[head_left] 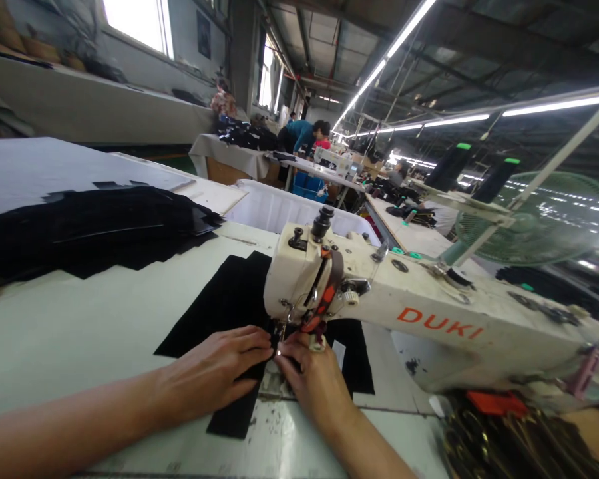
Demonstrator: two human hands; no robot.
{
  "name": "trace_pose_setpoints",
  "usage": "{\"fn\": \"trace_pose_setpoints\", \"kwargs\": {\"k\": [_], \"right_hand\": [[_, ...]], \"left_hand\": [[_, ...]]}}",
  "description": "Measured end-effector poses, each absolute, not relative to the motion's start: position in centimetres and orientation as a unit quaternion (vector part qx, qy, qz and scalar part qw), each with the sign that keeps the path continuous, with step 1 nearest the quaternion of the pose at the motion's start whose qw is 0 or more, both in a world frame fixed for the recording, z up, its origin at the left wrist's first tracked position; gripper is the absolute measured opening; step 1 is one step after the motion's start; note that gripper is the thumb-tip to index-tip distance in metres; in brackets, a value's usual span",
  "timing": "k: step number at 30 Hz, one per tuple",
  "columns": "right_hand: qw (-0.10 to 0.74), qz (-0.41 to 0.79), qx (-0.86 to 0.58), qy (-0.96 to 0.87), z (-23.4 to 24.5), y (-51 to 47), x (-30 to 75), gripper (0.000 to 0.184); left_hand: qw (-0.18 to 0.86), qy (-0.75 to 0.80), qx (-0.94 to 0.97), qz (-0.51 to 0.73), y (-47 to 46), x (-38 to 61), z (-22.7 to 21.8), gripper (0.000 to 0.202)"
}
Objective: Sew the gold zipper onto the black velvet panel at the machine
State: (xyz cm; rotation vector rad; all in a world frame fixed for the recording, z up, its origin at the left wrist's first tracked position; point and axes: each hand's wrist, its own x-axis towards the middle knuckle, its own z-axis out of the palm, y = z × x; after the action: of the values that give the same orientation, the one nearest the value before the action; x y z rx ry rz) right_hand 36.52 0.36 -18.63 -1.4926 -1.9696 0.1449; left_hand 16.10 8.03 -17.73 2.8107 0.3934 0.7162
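Note:
A black fabric piece (214, 303) lies under the needle area of a cream sewing machine (379, 286) marked DUKI. My left hand (217, 369) rests flat on this cloth, left of the needle, with its fingers stretched forward. Just in front of the presser foot, my right hand (319, 379) pinches the cloth's edge between thumb and fingers. Its fingertips hide the exact spot of the grip. A small white strip (339, 353) shows on the cloth right of that hand. One corner of the fabric hangs toward me below my left hand.
A long stack of black cloth pieces (104, 226) lies at left. Behind the machine stands a white plastic bin (264, 203). Dark items with a gold sheen (504, 439) are heaped at lower right. Thread cones (449, 166) and a green fan (539, 216) stand at right. People work farther back.

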Motion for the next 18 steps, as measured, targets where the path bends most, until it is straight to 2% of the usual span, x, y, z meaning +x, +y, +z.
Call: {"fn": "trace_pose_setpoints", "kwargs": {"k": [9, 18], "right_hand": [[0.36, 0.069, -0.567, -0.738, -19.4, 0.4, 36.8, 0.021], [0.38, 0.071, -0.558, -0.735, -19.4, 0.2, 36.5, 0.021]], "left_hand": [[0.186, 0.132, 0.931, 0.285, 9.3, 15.4, -19.3, 0.037], [0.052, 0.077, 0.962, 0.255, 8.6, 15.4, -20.8, 0.041]]}}
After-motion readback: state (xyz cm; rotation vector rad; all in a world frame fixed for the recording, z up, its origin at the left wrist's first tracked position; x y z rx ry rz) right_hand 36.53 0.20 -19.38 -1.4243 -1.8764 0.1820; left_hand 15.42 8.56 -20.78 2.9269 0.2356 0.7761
